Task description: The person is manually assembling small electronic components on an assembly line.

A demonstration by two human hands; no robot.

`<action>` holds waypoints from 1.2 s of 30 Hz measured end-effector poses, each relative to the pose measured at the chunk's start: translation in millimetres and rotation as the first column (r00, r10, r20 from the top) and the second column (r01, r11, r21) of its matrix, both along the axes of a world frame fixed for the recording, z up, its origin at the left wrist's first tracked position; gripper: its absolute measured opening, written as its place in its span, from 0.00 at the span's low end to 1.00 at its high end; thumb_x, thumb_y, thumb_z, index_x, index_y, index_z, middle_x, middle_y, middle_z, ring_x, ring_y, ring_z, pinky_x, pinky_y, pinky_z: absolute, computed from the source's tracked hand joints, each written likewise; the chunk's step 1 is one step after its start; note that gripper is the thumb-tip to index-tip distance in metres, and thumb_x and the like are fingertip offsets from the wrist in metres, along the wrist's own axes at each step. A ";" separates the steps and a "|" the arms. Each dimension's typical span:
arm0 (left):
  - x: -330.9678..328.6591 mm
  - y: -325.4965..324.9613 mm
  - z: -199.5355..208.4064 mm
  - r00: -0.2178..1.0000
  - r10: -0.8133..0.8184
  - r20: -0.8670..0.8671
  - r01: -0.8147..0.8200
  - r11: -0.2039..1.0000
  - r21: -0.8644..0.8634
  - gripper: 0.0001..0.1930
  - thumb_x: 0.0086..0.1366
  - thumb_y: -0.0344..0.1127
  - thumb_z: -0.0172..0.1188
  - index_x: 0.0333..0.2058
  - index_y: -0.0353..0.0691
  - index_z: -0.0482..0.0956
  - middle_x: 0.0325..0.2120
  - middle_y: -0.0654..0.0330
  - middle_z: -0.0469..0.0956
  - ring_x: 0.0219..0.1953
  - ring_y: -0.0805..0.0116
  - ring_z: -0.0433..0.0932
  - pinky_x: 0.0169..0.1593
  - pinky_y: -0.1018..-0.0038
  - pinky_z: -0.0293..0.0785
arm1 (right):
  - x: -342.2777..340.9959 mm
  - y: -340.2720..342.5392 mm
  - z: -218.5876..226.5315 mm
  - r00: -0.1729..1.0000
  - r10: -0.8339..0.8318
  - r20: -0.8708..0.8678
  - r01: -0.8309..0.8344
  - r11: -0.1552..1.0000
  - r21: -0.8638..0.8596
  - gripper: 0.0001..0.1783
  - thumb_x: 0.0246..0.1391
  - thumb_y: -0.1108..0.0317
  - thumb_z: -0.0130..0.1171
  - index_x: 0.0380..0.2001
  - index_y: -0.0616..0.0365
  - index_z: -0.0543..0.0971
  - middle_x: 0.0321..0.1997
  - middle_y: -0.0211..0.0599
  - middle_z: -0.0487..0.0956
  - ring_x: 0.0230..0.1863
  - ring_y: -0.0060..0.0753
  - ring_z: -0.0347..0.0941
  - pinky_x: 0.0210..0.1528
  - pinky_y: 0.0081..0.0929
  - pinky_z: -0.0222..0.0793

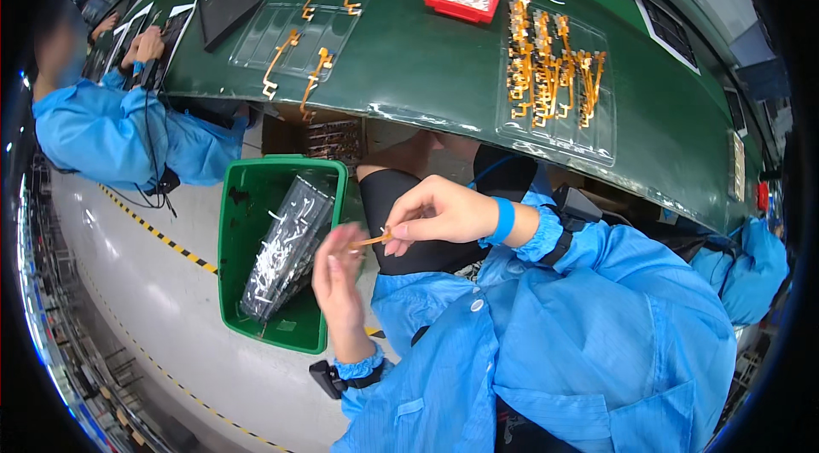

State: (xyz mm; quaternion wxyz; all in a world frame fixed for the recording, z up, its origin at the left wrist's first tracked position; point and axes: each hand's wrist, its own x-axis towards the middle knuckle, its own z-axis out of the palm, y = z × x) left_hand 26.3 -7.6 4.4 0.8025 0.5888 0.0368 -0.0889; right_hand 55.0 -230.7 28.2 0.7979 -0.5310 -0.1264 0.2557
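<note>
Over my lap, my right hand [437, 212] pinches one end of a small orange flex cable [372, 241] between thumb and fingertips. The cable's other end reaches my left hand [337, 278], which is raised beside it. Motion smears the left fingers, so whether they grip the cable cannot be made out. On the table, a clear plastic tray [607, 124] at the right holds many orange flex cables [546, 69] in rows. Another clear tray [247, 48] at the left carries several spread-out flex cables [317, 78].
A green bin [230, 257] with a dark tray and white strips stands left of my hands. The green table [409, 69] bears a red box [431, 5] of white pieces and a black panel [229, 5]. A co-worker in a blue sleeve [102, 129] sits at the left.
</note>
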 end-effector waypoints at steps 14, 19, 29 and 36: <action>-5.3 -21.1 15.0 0.986 -0.147 -0.084 0.148 0.989 0.005 0.07 0.67 0.28 0.56 0.41 0.33 0.71 0.26 0.59 0.78 0.27 0.73 0.77 0.33 0.79 0.73 | -9.6 -35.0 -9.5 0.938 0.108 0.330 0.001 0.949 -0.314 0.12 0.59 0.66 0.59 0.38 0.66 0.81 0.34 0.39 0.84 0.37 0.27 0.80 0.44 0.25 0.74; -0.2 -29.7 18.7 0.965 -0.256 -0.056 0.260 0.960 0.103 0.05 0.66 0.26 0.58 0.38 0.34 0.71 0.27 0.59 0.79 0.27 0.76 0.78 0.32 0.81 0.73 | -1.8 -18.0 -5.0 0.959 0.251 0.130 -0.211 0.942 -0.260 0.12 0.61 0.64 0.56 0.36 0.64 0.77 0.32 0.39 0.83 0.35 0.25 0.79 0.41 0.25 0.72; -0.3 -35.1 11.4 0.631 -0.287 0.721 -0.495 0.567 0.659 0.08 0.58 0.21 0.62 0.37 0.29 0.78 0.33 0.49 0.81 0.37 0.56 0.83 0.41 0.68 0.80 | -7.9 -8.3 -6.6 0.979 0.101 0.176 -0.038 0.944 -0.329 0.09 0.57 0.67 0.55 0.34 0.62 0.79 0.26 0.33 0.84 0.30 0.23 0.79 0.36 0.24 0.72; -8.9 -40.1 2.1 0.579 -0.395 0.713 -0.508 0.510 0.695 0.08 0.54 0.19 0.61 0.35 0.26 0.80 0.35 0.45 0.82 0.38 0.50 0.83 0.41 0.65 0.80 | -10.7 -3.8 -13.8 0.882 0.008 0.471 0.166 0.931 -0.326 0.10 0.55 0.69 0.58 0.34 0.65 0.81 0.27 0.42 0.83 0.28 0.35 0.80 0.33 0.28 0.74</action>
